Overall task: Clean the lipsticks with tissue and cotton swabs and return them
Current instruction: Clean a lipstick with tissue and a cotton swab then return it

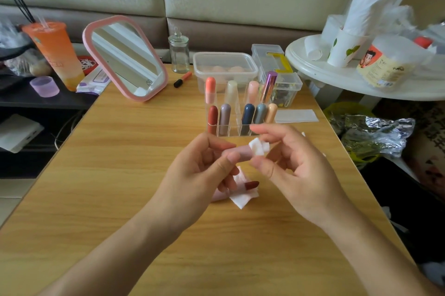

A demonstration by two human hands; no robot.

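On my feed, a pale pink cylindrical lipstick tube [240,151] is held level, a white tissue wad [258,147] at its right end. An uncapped dark-red lipstick [252,184] rests on a white tissue square [243,200].

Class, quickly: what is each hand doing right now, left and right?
Left hand: grip closed round the pink tube.
Right hand: pinching the white tissue at that tube's end.

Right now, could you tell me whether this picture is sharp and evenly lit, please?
In the head view, light is soft and even; the wide lens splays the table sides; the cup tissues at upper right are washed out; the pink tube in the left hand and tissue piece in the right hand look slightly soft.
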